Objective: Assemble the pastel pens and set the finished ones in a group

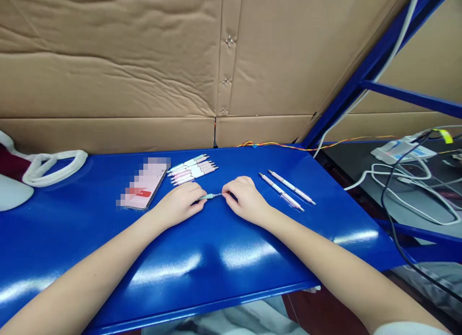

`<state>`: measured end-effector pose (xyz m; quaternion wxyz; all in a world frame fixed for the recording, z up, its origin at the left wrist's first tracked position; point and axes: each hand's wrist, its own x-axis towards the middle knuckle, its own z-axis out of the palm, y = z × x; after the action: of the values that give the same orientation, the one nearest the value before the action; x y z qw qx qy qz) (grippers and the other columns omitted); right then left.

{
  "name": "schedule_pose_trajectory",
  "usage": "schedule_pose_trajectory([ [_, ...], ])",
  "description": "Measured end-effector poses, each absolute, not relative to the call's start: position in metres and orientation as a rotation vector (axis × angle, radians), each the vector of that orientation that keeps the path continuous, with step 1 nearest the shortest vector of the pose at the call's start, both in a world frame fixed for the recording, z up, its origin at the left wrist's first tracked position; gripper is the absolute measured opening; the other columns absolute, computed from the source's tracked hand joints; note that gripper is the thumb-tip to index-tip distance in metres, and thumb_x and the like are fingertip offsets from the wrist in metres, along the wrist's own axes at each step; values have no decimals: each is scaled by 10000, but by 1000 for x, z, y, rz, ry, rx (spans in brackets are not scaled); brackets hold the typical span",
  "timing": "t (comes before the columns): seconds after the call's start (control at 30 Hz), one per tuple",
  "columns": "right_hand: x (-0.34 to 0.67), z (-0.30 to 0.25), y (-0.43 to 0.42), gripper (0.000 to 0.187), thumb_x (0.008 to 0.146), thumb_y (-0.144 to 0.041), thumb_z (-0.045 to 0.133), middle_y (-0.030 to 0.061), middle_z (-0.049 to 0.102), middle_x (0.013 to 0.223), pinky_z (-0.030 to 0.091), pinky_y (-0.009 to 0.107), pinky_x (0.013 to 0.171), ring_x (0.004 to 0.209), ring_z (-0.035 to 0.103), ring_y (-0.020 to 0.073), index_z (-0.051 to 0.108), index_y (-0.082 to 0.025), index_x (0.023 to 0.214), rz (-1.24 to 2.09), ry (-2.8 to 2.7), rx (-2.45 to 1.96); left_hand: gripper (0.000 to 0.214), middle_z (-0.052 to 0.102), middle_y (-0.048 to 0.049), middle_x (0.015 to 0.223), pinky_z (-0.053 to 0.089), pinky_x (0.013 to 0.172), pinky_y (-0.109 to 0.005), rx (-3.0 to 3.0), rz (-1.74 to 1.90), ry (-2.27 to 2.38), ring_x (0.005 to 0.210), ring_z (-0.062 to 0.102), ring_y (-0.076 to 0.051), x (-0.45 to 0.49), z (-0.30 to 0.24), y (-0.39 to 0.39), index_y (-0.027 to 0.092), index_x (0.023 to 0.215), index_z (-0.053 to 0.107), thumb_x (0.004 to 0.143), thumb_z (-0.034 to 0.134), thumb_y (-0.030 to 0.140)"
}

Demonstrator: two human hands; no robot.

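Observation:
A pen (208,196) with a pale green barrel lies level between my two hands, just above the blue table (187,296). My left hand (182,200) is closed around the barrel, and its fingers cover the rear part. At the thin, dark tip, the thumb and fingertips of my right hand (245,198) are pinched together. Whether they hold a small piece on the tip is too small to tell. Beyond my left hand is a row of several pens (193,171), mostly white and pink. To the right of my right hand, two pinkish white pens (285,188) lie side by side.
A pink pack (146,183), partly blurred, lies left of the pen row. A white-rimmed object (54,166) stands at the far left. Cardboard (144,60) walls the back. Blue frame bars (364,84), white cables (415,190) and a black cable (391,229) are at the right.

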<state>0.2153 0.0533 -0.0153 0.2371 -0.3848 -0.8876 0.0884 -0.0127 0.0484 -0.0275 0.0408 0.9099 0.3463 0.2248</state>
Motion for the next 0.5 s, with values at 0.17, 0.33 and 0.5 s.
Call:
schedule_pose_trajectory([
  [0.17,215,-17,54,123,872,-146,485,45,655,812,333,340,830,798,536,184,597,-179,835,243,-2459,-1025,241,640,-74,874,495,748,-295,2856,753,981,818,584,-168,-13,-31,50,158,987,638,942,431,273],
  [0.33,215,-18,54,119,880,-147,481,46,656,814,349,336,813,769,525,181,589,-178,842,287,-2423,-1004,250,643,-82,899,501,755,-304,2859,793,978,834,586,-173,-12,-32,49,157,1009,636,949,429,283],
  [0.5,221,-17,58,123,877,-130,475,38,650,790,359,335,799,754,521,177,576,-181,829,318,-2386,-998,234,646,-79,906,500,765,-303,2846,816,997,842,587,-173,-12,-31,48,152,999,633,945,443,276],
])
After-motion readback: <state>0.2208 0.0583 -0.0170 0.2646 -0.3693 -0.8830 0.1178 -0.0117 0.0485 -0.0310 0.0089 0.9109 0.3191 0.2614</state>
